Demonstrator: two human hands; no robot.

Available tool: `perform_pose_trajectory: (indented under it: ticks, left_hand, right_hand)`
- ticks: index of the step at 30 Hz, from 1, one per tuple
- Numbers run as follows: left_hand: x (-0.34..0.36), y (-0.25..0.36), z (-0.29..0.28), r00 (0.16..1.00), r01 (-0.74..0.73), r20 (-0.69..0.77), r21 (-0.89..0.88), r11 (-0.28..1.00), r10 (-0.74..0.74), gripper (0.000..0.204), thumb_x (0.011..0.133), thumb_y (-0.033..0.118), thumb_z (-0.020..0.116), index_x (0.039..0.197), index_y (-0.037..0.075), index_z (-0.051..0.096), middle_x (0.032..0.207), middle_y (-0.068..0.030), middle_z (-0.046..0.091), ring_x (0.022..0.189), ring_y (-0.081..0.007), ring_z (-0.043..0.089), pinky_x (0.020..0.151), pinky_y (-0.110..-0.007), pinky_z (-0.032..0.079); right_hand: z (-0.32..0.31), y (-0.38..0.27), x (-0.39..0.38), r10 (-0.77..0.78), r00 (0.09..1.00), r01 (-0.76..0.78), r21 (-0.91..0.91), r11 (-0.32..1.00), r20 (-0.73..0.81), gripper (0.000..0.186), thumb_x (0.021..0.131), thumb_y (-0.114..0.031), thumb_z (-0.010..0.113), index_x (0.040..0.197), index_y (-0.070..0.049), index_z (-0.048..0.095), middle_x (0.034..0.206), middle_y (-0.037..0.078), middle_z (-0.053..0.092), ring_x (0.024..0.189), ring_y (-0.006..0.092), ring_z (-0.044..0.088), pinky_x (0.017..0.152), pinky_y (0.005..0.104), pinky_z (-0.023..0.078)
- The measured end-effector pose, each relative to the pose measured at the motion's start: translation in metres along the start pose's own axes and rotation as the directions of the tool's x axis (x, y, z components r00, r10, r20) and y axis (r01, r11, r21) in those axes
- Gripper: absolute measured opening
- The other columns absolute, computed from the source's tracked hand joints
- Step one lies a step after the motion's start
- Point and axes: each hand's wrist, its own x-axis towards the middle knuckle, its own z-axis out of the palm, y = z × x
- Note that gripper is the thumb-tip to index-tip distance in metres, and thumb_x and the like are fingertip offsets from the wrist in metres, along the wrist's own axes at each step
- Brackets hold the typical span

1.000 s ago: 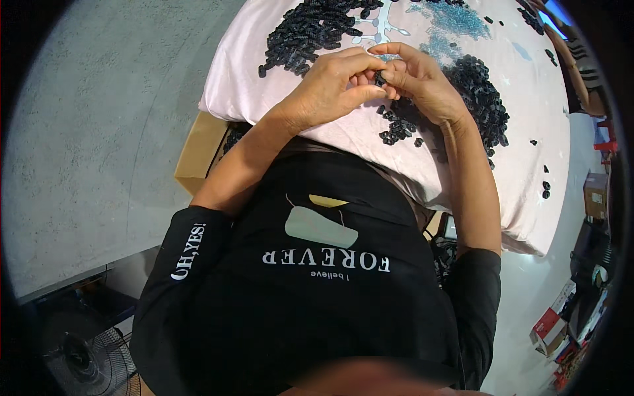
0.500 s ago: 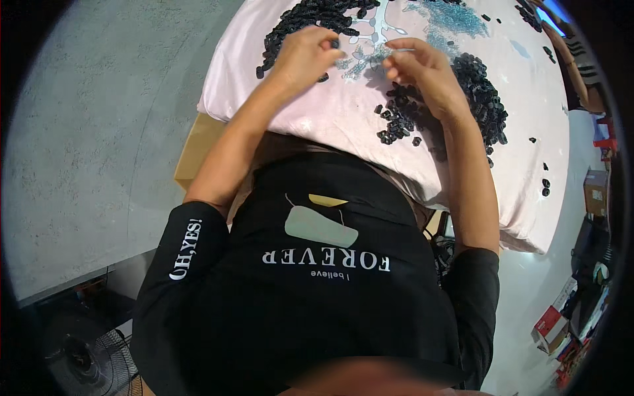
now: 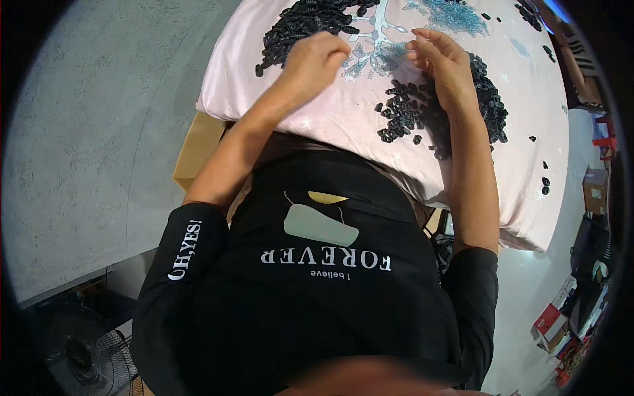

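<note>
My left hand [image 3: 314, 65], one: over the pink cloth, fingers [image 3: 338, 46] curled in, thumb and forefinger close together; whether they grip a small piece, I cannot tell. My right hand [image 3: 449, 63], one: raised opposite the left and well apart from it, forefinger standing off from the other, bent fingers; whether anything small sits among them, I cannot tell. Black ribbed pieces, one large heap [image 3: 297, 30]: just beyond and to the left of my left fingers, the wrist side of that hand partly over its near edge. Small clear bluish pieces, one loose group [image 3: 389, 54]: between the fingers of both hands; a second, larger patch [image 3: 456, 18]: beyond my right fingers. Small black pieces, one scatter [image 3: 401, 112]: on the near side of my right fingers; one denser heap [image 3: 490, 109]: to the right of them, partly behind my forearm. Stray black pieces, a pair [image 3: 545, 186]: farther right and nearer me. Pink cloth [image 3: 337, 112], one: over the surface, beneath all the fingers, with a pale tree print [image 3: 378, 30] between and beyond them. Cardboard box [image 3: 193, 150], one: below and left of my left fingers. Another person's arm [image 3: 582, 63], striped sleeve: far right of my right fingers.
</note>
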Motion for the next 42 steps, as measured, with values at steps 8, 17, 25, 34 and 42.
perform_pose_trajectory:
  ticks: [8,17,25,34,42]
  left_hand:
    - [-0.005,0.041,0.025,0.977,-0.103,0.177,-0.116,0.988,0.122,0.011,0.087,0.006,0.06,0.093,-0.001,0.066,0.086,-0.014,0.063,0.077,-0.0291,0.064,0.07,-0.036,0.05]
    - [-0.001,0.058,0.037,0.96,-0.047,0.277,0.012,0.999,0.042,0.012,0.084,0.01,0.062,0.089,-0.001,0.064,0.088,-0.0156,0.064,0.082,-0.0338,0.064,0.075,-0.042,0.049]
    - [-0.01,0.055,0.024,0.949,-0.047,0.314,0.056,0.997,0.027,0.011,0.086,0.008,0.058,0.089,-0.001,0.063,0.089,-0.0158,0.063,0.084,-0.0349,0.062,0.075,-0.042,0.049]
    - [-0.006,0.061,0.024,0.96,-0.125,0.247,-0.048,0.991,0.133,0.012,0.088,0.006,0.055,0.095,0.0,0.063,0.093,-0.015,0.061,0.087,-0.034,0.061,0.077,-0.042,0.048]
    - [0.022,0.073,0.063,0.955,-0.245,0.157,-0.073,0.967,0.253,0.029,0.09,0.009,0.056,0.117,0.0,0.058,0.114,-0.0163,0.057,0.109,-0.0328,0.056,0.095,-0.041,0.046]
  right_hand:
    - [-0.006,0.004,0.003,-0.017,1.0,0.018,0.011,1.0,-0.016,0.031,0.093,-0.021,0.062,0.118,-0.002,0.06,0.098,0.008,0.068,0.084,0.0106,0.063,0.075,0.0217,0.047]
    - [-0.002,0.002,0.001,-0.016,1.0,0.016,-0.025,1.0,-0.003,0.029,0.094,-0.021,0.062,0.115,-0.002,0.062,0.097,0.007,0.068,0.083,0.0107,0.062,0.075,0.0224,0.047]
    - [-0.008,0.01,0.007,0.002,1.0,0.001,-0.132,0.991,0.025,0.024,0.095,-0.018,0.058,0.113,-0.002,0.063,0.095,0.006,0.068,0.079,0.0108,0.062,0.073,0.0219,0.047]
    - [-0.035,0.001,0.016,-0.186,0.938,0.246,0.184,0.952,-0.292,0.029,0.099,-0.017,0.051,0.12,0.003,0.056,0.099,0.01,0.067,0.079,0.0116,0.062,0.07,0.0212,0.045]
    - [-0.066,-0.005,0.026,-0.208,0.866,0.384,0.336,0.86,-0.455,0.043,0.105,-0.027,0.033,0.122,0.008,0.048,0.102,0.02,0.063,0.085,0.0218,0.061,0.075,0.0288,0.049]
